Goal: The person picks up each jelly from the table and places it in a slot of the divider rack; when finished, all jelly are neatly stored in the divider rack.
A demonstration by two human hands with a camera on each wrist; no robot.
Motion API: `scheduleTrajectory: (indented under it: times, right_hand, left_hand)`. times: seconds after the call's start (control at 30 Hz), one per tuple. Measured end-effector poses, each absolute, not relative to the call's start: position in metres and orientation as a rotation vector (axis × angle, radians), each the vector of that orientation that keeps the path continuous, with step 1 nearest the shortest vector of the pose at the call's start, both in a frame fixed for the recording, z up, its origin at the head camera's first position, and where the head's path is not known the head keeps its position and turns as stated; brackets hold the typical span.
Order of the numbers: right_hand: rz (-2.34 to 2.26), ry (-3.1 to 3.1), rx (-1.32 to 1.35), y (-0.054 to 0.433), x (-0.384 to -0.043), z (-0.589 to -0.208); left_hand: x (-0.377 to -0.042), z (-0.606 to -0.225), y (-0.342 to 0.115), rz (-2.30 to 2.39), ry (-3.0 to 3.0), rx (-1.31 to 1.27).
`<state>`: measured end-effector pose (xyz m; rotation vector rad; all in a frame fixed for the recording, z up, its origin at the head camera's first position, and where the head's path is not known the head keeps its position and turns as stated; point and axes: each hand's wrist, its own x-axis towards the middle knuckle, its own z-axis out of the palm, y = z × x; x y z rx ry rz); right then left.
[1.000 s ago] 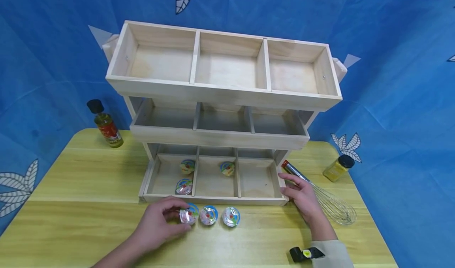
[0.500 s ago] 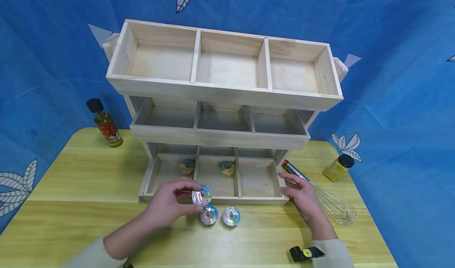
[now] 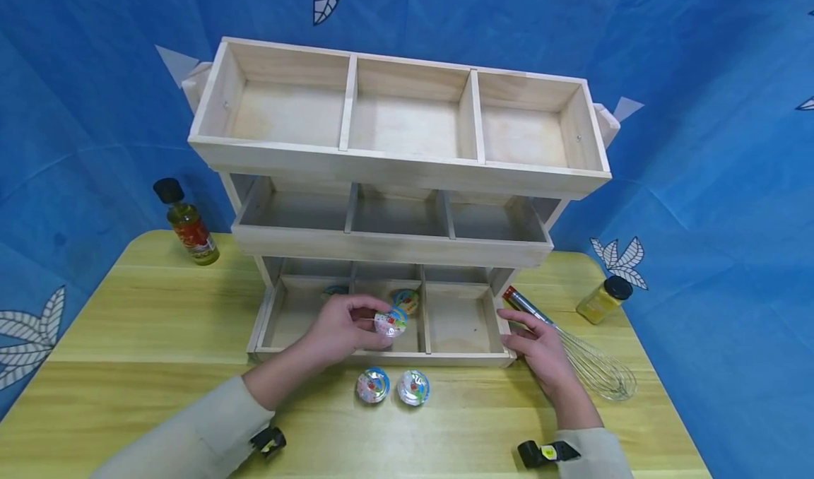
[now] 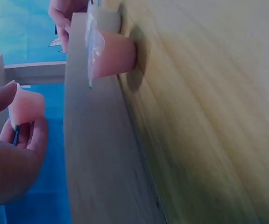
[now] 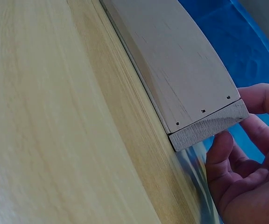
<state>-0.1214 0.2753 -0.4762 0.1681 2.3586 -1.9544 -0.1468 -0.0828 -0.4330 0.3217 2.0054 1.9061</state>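
My left hand (image 3: 346, 330) pinches a small pink jelly cup (image 3: 391, 321) by its sides, over the middle compartment of the bottom tier. Its foil lid faces up in the head view. Behind it, a yellow-lidded jelly cup (image 3: 405, 300) lies in that compartment. Another jelly cup (image 3: 334, 290) in the left compartment is partly hidden by my hand. Two more, a pink jelly cup (image 4: 118, 53) and a whitish jelly cup (image 4: 107, 21), stand on the table before the wooden shelf (image 3: 407, 242). My right hand (image 3: 540, 348) grips the shelf's lower right side near its front corner.
A wire whisk (image 3: 588, 366) lies right of the shelf, beside my right forearm. Farther right stands a yellow jar with a black lid (image 3: 604, 300). An oil bottle (image 3: 193, 232) stands at the back left. Blue cloth (image 3: 687, 111) hangs behind the table.
My left hand has lifted the leftmost jelly cup of the front row off the table and carried it up and right over the bottom tier. The right hand has stayed put.
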Motion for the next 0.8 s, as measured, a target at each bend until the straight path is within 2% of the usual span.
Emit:
scheduleTrajectory:
  times: [0.33, 0.8]
  right_hand:
    - [-1.958, 2.346, 0.212, 0.275, -0.122, -0.478]
    - [-1.938, 2.365, 0.214, 0.275, -0.122, -0.477]
  left_hand:
    - [-0.166, -0.449, -0.063, 1.775, 2.067, 0.316]
    - [-0.172, -0.463, -0.048, 1.634, 2.134, 0.311]
